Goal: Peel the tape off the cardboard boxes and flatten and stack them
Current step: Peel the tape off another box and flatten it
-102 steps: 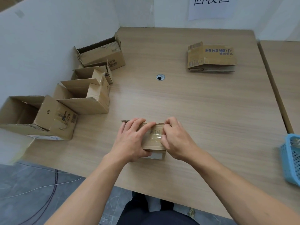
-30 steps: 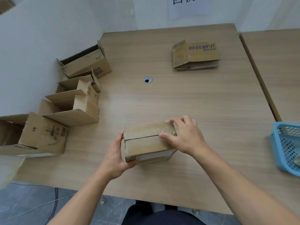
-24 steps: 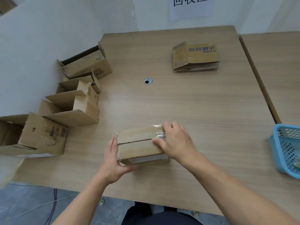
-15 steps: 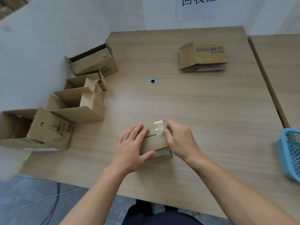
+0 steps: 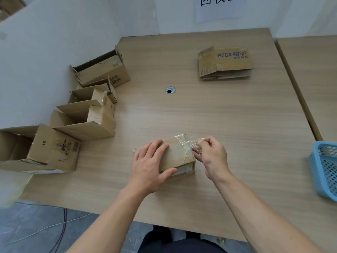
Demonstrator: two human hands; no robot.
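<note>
A small closed brown cardboard box (image 5: 179, 155) sits on the wooden tabletop (image 5: 218, 121), near its front edge. The left hand (image 5: 148, 166) presses flat on the box; the right hand (image 5: 212, 155) pinches wrinkled clear tape (image 5: 187, 143) lifting off the box's right end

— Any lettering you can read?
— "1号" on the flap of the open box (image 5: 54, 148) at my left; blue Chinese characters, upside down, on the flattened box (image 5: 226, 63); "回收区", top cut off, on the wall sign (image 5: 218, 8).
</note>
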